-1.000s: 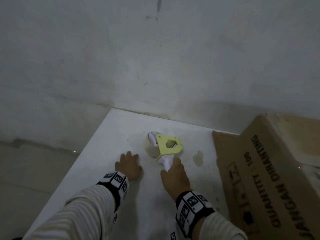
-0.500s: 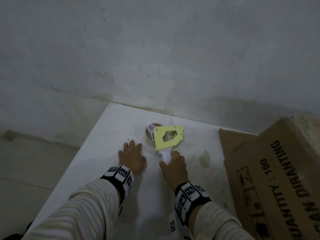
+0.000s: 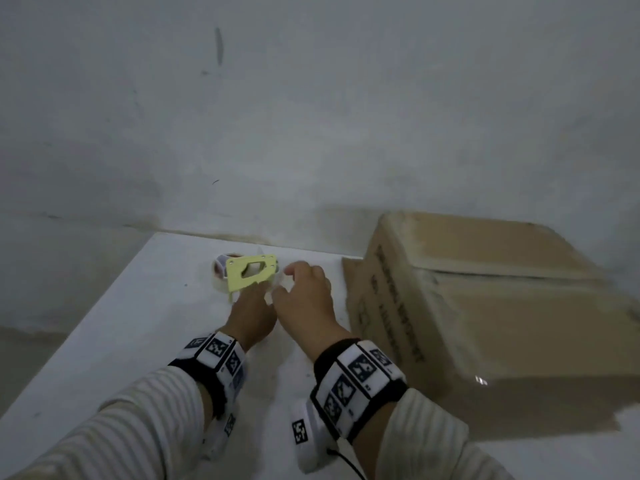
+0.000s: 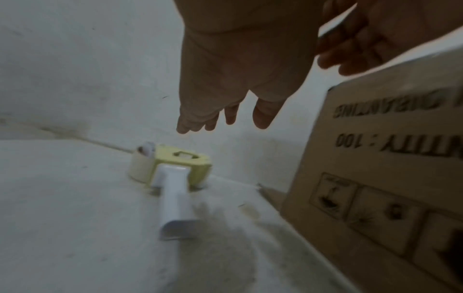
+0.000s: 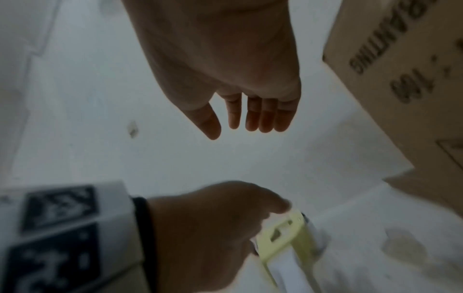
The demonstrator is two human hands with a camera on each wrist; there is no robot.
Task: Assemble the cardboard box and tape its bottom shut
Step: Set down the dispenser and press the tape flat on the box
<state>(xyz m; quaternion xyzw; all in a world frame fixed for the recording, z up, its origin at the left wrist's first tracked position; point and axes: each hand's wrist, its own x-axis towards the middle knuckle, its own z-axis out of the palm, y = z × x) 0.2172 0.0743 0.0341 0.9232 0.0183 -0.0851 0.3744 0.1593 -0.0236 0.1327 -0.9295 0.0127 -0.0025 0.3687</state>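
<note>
A tape dispenser [image 3: 251, 273] with a yellow frame, white handle and a roll of tape lies on the white table [image 3: 121, 341] near the wall. My left hand [image 3: 252, 311] hovers just above its handle with fingers relaxed; the left wrist view shows the left hand [image 4: 225, 111] clear of the dispenser [image 4: 175, 168]. To its right, my right hand [image 3: 304, 294] is lifted off the table, fingers straight and holding nothing, as the right wrist view of that hand [image 5: 238, 111] confirms. The brown cardboard box [image 3: 485, 306] stands at the right, flaps folded over on top.
A grey wall rises directly behind the table. The table's left edge drops to the floor [image 3: 41, 358]. A loose box flap [image 3: 353, 271] sticks out toward the dispenser. Printed text covers the box side [image 4: 388, 158].
My right hand has let go of the dispenser handle and lifted to the right. My left hand has left the table and moved over the handle. The view has tilted, showing more of the box.
</note>
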